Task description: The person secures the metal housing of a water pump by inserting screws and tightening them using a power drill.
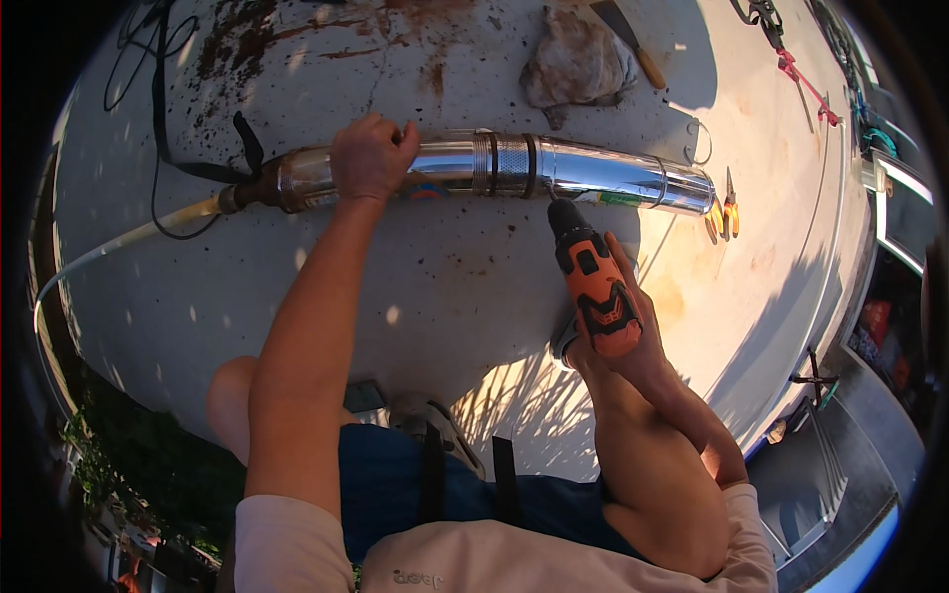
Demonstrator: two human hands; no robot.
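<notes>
A long shiny steel cylinder, seemingly a submersible pump (603, 176), lies crosswise on the pale floor before me. Its left end is brownish, and a perforated band (512, 164) circles its middle. My left hand (371, 158) is closed over the left part of the pump. In my right hand (638, 331) is an orange and black cordless drill (595, 287), gripped with its nose toward the pump. The bit's tip meets the pump's near side just right of the perforated band, though contact is hard to make out.
Beyond the pump lie a stained rag (578, 64) and a scraper (633, 44). Pliers (731, 210) rest by its right end. A pale hose (129, 237) runs from the left end, near a black strap (163, 109). Brown dirt marks the far floor. My bent legs are close below.
</notes>
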